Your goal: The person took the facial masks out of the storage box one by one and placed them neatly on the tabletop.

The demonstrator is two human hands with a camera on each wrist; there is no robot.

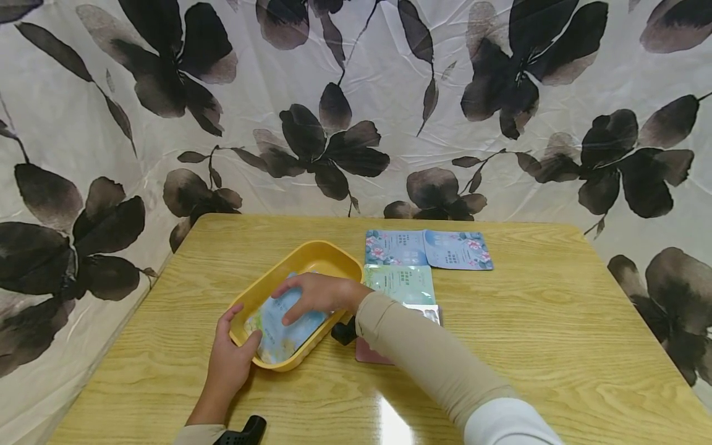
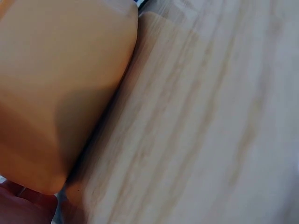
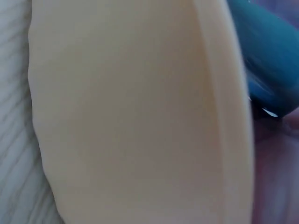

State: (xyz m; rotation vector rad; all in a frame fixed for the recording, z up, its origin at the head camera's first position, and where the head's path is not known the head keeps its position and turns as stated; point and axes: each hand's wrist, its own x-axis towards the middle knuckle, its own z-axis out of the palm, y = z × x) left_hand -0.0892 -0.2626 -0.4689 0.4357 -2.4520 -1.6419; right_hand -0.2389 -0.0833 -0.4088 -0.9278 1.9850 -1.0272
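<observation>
A yellow plastic basket [image 1: 319, 250] lies slantwise on the table, with a light blue printed sachet [image 1: 278, 337] inside it. My left hand [image 1: 230, 358] grips the basket's near left end, thumb over the rim and fingers along the outside. Over the sachet, my right hand [image 1: 322, 293] reaches into the basket, thumb and index finger spread apart with the sachet's face showing between them. In the right wrist view, the basket wall [image 3: 131, 112] fills the middle, and a bent, shiny teal piece [image 3: 268, 51] shows beyond its rim. The left wrist view shows the basket's outer side [image 2: 60, 79].
Right of the basket, two blue floral sachets [image 1: 395, 247] [image 1: 458, 250] lie side by side at the back. A green sachet [image 1: 400, 282] sits in front of them. Nearer, a silvery sachet [image 1: 431, 314] and a pink one [image 1: 369, 353] are partly hidden by my right sleeve.
</observation>
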